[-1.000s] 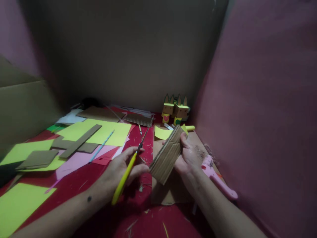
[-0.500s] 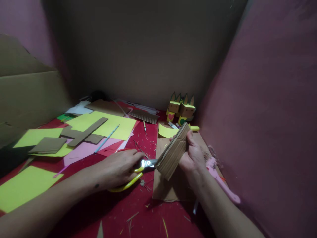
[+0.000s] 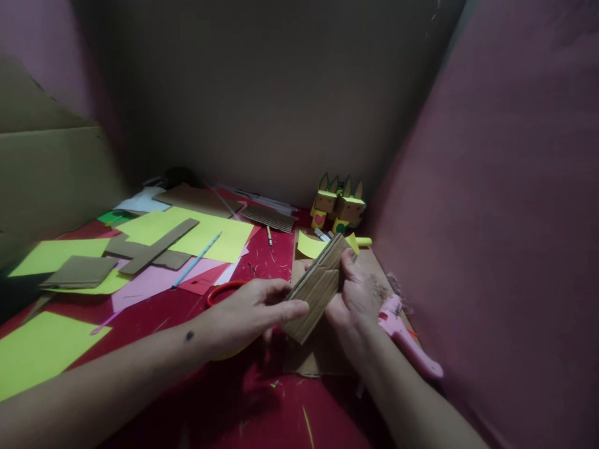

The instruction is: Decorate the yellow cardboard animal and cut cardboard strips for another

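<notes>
My right hand [image 3: 355, 302] is closed round a folded or layered piece of corrugated cardboard [image 3: 316, 290], held tilted above the table. My left hand [image 3: 257, 305] pinches the lower left end of that piece, thumb on its front face and fingers mostly hidden behind. Scissors with a red handle loop [image 3: 218, 293] and a yellow one are largely covered by my left hand and wrist. Below the held piece lies a flat cardboard sheet [image 3: 309, 365] on the red tabletop [image 3: 262, 408].
A pink glue gun [image 3: 407, 346] lies right of my right hand, by the wall. Two small cardboard figures [image 3: 325, 202] stand at the back. Yellow paper [image 3: 224, 234], cardboard strips [image 3: 161, 245] and a blue pencil-like stick [image 3: 196, 259] cover the left side.
My left hand has come off the scissors and moved right onto the cardboard piece. The scissor blades no longer show beside it. My right hand keeps its hold.
</notes>
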Demonstrator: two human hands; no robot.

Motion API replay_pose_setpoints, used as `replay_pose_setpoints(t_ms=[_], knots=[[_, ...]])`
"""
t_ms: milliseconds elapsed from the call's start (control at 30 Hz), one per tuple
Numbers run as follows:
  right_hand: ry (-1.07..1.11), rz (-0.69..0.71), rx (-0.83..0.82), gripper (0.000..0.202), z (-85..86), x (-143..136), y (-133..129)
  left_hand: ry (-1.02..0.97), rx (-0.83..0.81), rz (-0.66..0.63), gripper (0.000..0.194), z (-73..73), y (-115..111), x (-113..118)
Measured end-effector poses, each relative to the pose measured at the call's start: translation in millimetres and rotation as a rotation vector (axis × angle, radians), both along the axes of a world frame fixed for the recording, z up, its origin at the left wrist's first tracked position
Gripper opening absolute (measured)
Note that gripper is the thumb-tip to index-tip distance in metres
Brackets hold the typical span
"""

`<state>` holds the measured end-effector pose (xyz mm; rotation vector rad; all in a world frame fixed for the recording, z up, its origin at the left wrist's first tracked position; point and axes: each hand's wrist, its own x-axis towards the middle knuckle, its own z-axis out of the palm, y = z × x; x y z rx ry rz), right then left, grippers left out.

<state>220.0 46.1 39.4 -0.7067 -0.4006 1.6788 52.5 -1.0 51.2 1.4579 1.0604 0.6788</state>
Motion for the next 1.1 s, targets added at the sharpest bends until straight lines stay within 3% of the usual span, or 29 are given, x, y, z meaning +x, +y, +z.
replay_pose_setpoints(t_ms=[200,367,500,600,733,833,933,1100], knots=[[-0.025,-0.158,0.174,0.034,-3.8,-8,-10,-0.249,-0.109,0.044,0.029,-19.7,2,15],[-0.079,-0.168,0.324,0.032,4.8,-4,-15,-0.247,-0.026,0.086,0.015,-14.1,-1,5],[-0.232,-0.061,0.466,0.023,17.9,15,-8,-0.107,0.06,0.048,0.014,-7.3,5,-13],[-0.462,0.045,0.548,0.023,25.1,33,-1,0.084,0.165,-0.001,0.021,-5.5,13,-28],[-0.741,0.333,0.567,0.024,32.2,47,1,0.307,0.259,-0.101,0.02,0.4,13,-39],[-0.829,0.514,0.52,0.023,33.1,49,-2,0.397,0.266,-0.167,0.022,9.8,8,-39],[-0.76,0.437,0.506,0.022,27.7,48,-3,0.306,0.203,-0.08,0.02,18.9,6,-39],[-0.575,0.216,0.422,0.027,15.0,45,3,-0.089,0.1,0.204,0.026,23.9,5,-39]])
